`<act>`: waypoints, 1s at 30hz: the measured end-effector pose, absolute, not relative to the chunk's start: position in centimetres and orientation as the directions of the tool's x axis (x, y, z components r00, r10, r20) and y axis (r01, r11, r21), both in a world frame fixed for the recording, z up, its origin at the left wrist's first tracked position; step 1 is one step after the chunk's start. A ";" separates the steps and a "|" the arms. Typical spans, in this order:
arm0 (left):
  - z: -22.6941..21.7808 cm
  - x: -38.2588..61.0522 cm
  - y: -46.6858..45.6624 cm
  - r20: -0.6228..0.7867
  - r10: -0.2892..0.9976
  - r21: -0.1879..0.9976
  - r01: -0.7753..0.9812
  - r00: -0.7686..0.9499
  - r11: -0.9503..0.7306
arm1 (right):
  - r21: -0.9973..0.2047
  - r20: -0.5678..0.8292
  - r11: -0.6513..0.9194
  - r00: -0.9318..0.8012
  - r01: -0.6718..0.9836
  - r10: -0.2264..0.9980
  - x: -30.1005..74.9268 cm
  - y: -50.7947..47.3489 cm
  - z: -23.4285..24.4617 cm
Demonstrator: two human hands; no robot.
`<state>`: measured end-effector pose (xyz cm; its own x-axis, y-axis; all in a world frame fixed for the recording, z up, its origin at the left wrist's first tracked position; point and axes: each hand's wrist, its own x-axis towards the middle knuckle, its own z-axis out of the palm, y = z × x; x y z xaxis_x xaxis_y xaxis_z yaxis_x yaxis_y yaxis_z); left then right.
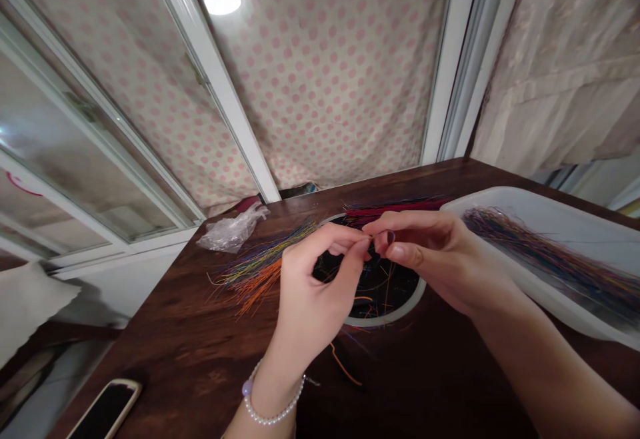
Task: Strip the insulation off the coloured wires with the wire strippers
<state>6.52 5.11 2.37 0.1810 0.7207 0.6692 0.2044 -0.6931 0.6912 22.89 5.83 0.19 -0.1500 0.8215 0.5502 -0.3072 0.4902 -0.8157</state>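
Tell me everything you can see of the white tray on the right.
A shallow white tray, plastic by its look, with a rounded corner and raised rim, sits on the dark wooden table and runs out of view at the right. A long bundle of thin multicoloured strands lies diagonally inside it. The right hand and forearm cross in front of its near edge.

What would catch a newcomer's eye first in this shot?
The left hand and right hand meet at the fingertips in the centre, above a round dark dish. Bright orange and multicoloured strands fan out left of it on the wooden table, while a white tray at right holds a long bunch of strands.
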 end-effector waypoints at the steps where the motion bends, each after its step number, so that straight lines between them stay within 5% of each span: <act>1: 2.3 6.6 5.1 0.668 0.722 0.692 0.205 0.181 -0.692 | -0.816 0.549 0.484 -0.158 -0.316 0.821 22.9 5.8 0.2; 30: 2.3 6.6 5.1 0.535 0.805 0.796 0.164 0.257 -0.582 | -0.759 0.633 0.594 -0.090 -0.265 0.768 22.8 5.9 0.2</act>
<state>6.58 5.09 2.31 0.2565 0.8047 0.5354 0.1637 -0.5821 0.7964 22.81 5.89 0.22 -0.0905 0.7685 0.6334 -0.2655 0.5944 -0.7591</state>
